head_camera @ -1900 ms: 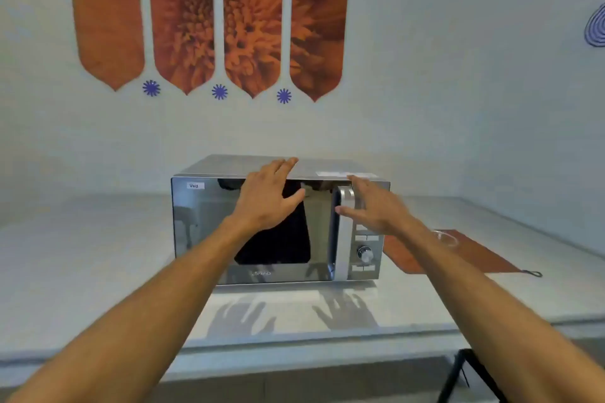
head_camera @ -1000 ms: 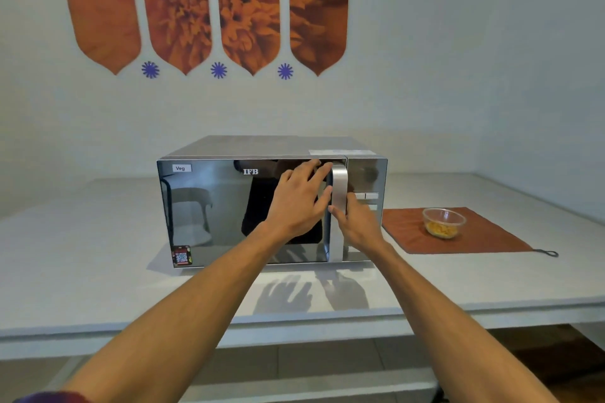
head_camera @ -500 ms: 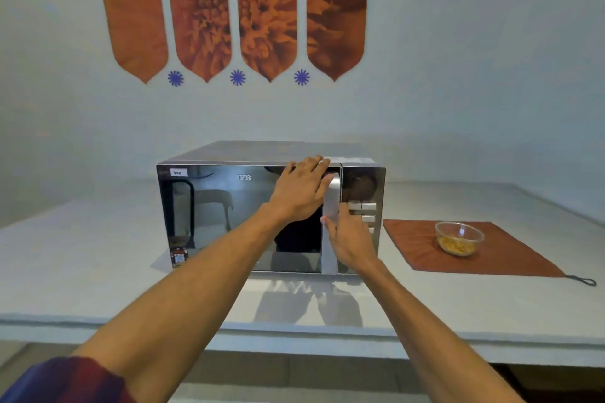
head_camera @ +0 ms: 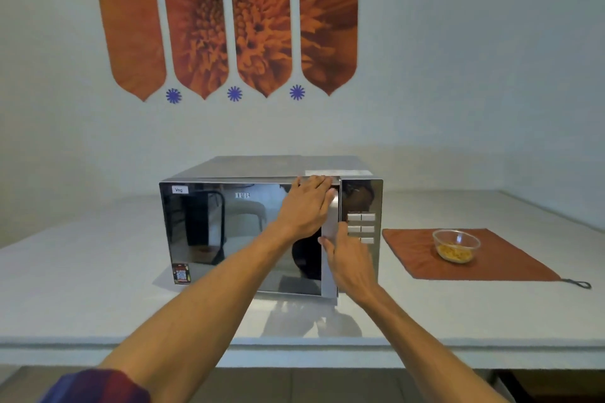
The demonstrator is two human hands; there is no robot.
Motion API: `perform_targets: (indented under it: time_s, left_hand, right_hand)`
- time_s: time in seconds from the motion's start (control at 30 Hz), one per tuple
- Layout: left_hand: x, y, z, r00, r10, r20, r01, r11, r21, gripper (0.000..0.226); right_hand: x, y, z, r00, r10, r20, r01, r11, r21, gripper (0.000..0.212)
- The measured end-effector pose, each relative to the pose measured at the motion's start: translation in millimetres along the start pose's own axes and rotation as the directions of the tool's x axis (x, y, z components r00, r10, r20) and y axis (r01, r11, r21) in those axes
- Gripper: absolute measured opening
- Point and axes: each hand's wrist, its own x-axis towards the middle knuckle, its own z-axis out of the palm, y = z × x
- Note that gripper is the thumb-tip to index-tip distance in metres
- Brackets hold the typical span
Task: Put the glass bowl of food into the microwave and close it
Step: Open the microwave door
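Note:
A silver microwave [head_camera: 229,239] with a mirrored door stands on the white counter [head_camera: 82,271]. My right hand [head_camera: 350,262] grips the lower part of its vertical door handle [head_camera: 331,209], fingers tucked behind the bar. My left hand [head_camera: 304,206] lies flat against the door's upper right corner, fingertips over the top edge. The door's handle side appears to stand slightly out from the body. The glass bowl [head_camera: 456,244], with yellow food in its bottom, sits to the right of the microwave, apart from both hands.
The bowl rests on an orange cloth [head_camera: 507,258] with a loop at its near right corner. The button panel [head_camera: 361,222] is right of the handle. A wall with orange flower decals is behind. The counter's front edge runs below my forearms.
My right hand went from reaching near the buttons to gripping the handle. My left hand slid right and up to the door's top corner. The view shifted, bringing the bowl into sight.

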Motion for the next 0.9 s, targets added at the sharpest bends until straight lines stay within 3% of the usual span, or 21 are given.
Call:
perform_targets:
  time_s: [0.2, 0.33, 0.4, 0.53, 0.63, 0.9]
  left_hand:
    - [-19, 12, -27, 0.999, 0.037, -0.011, -0.037, 0.996, -0.081, 0.046]
    - [-39, 17, -49, 0.997, 0.036, -0.067, -0.044, 0.991, -0.130, 0.047]
    - [-51, 19, -61, 0.995, 0.016, -0.100, -0.033, 0.984, -0.177, 0.049]
    - [-73, 21, -87, 0.991, -0.051, -0.122, 0.009, 0.948, -0.319, 0.058]
    - [-85, 22, -109, 0.980, -0.120, -0.159, 0.041, 0.902, -0.430, 0.063]
    - [-101, 16, -172, 0.954, -0.232, -0.190, 0.092, 0.829, -0.551, 0.069]
  right_hand:
    - [-26, -13, -13, 0.999, -0.039, -0.024, 0.038, 0.999, -0.032, 0.040]
    - [-43, -23, -32, 0.937, -0.076, -0.342, 0.097, 0.994, 0.044, 0.054]
    - [-49, -34, -42, 0.907, -0.120, -0.403, 0.169, 0.982, 0.087, 0.061]
    - [-70, -60, -50, 0.925, -0.292, -0.245, 0.332, 0.933, 0.139, 0.061]
    - [-89, -74, -55, 0.915, -0.332, -0.230, 0.364, 0.925, 0.113, 0.064]
    - [-143, -130, -57, 0.808, -0.572, -0.141, 0.572, 0.819, -0.045, 0.065]
